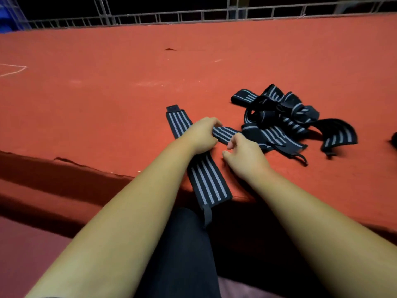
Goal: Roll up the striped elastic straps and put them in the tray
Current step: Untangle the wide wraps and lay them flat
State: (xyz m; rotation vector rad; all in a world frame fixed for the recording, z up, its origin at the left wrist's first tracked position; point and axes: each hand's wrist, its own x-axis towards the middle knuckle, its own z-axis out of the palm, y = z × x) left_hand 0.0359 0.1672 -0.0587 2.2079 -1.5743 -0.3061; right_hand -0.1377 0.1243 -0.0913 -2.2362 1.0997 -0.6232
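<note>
Head view: left hand (202,133) pinches a strap end (225,134) just beside the tangled pile (287,123), right hand (243,154) loosely curled, empty, near it; best start the roll tight, edges square.

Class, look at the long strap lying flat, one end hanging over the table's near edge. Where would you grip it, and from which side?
Probably the overhanging end of the long strap, approached from the near side: it hangs clear of the table, so both faces can be pinched; the rest lies flat.
</note>
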